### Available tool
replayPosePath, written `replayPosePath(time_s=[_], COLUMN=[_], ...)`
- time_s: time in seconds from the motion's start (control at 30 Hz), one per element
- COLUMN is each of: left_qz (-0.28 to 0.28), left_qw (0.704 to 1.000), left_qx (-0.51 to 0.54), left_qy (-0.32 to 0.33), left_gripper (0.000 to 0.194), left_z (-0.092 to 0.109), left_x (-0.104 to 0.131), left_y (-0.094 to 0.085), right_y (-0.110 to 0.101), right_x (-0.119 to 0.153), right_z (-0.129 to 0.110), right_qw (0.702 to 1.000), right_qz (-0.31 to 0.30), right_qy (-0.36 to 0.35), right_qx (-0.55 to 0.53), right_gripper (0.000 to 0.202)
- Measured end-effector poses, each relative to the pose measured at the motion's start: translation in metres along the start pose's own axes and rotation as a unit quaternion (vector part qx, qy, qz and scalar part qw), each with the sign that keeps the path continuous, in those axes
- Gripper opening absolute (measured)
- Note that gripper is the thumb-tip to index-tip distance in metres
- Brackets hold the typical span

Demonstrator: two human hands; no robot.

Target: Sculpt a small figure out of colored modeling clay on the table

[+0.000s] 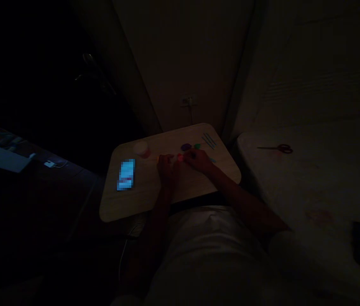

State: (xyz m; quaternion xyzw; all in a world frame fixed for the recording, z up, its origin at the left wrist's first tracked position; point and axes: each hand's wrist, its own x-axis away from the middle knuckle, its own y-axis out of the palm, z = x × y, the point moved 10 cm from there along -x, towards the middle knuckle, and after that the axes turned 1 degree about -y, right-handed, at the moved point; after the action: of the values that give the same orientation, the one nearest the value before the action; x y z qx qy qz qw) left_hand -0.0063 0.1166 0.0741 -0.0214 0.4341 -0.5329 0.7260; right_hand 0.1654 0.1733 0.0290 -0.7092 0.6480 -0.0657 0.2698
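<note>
In dim light my two hands are close together over the small wooden table [148,191]. Between them is a bright red, clay-like lump [180,157]. My right hand [198,161] has its fingertips pinched at the lump's right side. On the lump's left, my left hand [166,169] is curled with its fingers bent inward; what they hold, if anything, is too dark to make out. A bit of orange [158,159] shows beside the left hand. Just beyond the right hand lie a purple lump [186,147] and a green lump [197,146].
Several thin sticks [209,140] lie at the table's far right. A tub with a pale top [141,148] and a lit phone [126,174] are on the left. Scissors [284,148] rest on a pale surface [294,182] to the right. A wall socket [188,100] is behind.
</note>
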Motion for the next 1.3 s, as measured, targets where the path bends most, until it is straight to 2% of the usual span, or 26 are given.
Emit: replayPosePath(time_s=[0.1,0.17,0.23,0.33,0.47,0.53,0.67,0.9,1.1,1.23,1.3], left_qz=[0.011,0.01,-0.005,-0.045,-0.14,-0.154,-0.153,-0.136,-0.122,-0.124,-0.121], left_qw=[1.0,1.0,1.0,0.992,0.957,0.943,0.932,0.931,0.933,0.939,0.941], left_qx=[0.013,0.012,-0.012,-0.112,-0.255,-0.294,-0.327,-0.334,-0.332,-0.315,-0.307], left_qy=[-0.003,-0.016,-0.024,-0.025,-0.001,-0.016,-0.042,-0.048,-0.064,-0.066,-0.071], left_gripper=[0.015,0.014,0.013,0.015,0.026,0.024,0.018,0.018,0.021,0.017,0.016], left_z=[0.001,0.0,0.002,0.011,0.026,0.024,0.019,0.017,0.014,0.015,0.014], left_x=[0.0,0.0,0.001,0.003,0.012,0.014,0.014,0.014,0.014,0.014,0.014], left_y=[-0.004,-0.006,-0.004,0.003,0.024,0.027,0.025,0.021,0.019,0.02,0.018], right_y=[0.001,0.0,0.002,0.0,-0.002,-0.004,-0.008,-0.012,-0.017,-0.012,-0.01], right_x=[0.004,0.011,0.017,0.021,0.021,0.021,0.021,0.023,0.023,0.023,0.022], right_z=[-0.004,-0.008,-0.01,-0.005,-0.005,-0.007,-0.006,-0.011,-0.006,-0.006,-0.006], right_qw=[0.999,0.994,0.988,0.987,0.984,0.982,0.98,0.979,0.991,0.986,0.983], right_qz=[-0.002,0.007,0.005,0.024,0.037,0.044,0.057,0.073,0.06,0.049,0.047], right_qy=[-0.034,-0.08,-0.12,-0.131,-0.143,-0.151,-0.149,-0.151,-0.113,-0.13,-0.133], right_qx=[0.036,0.075,0.093,0.091,0.098,0.108,0.119,0.113,0.041,0.089,0.115], right_gripper=[0.035,0.041,0.036,0.025,0.022,0.023,0.025,0.025,0.027,0.045,0.043])
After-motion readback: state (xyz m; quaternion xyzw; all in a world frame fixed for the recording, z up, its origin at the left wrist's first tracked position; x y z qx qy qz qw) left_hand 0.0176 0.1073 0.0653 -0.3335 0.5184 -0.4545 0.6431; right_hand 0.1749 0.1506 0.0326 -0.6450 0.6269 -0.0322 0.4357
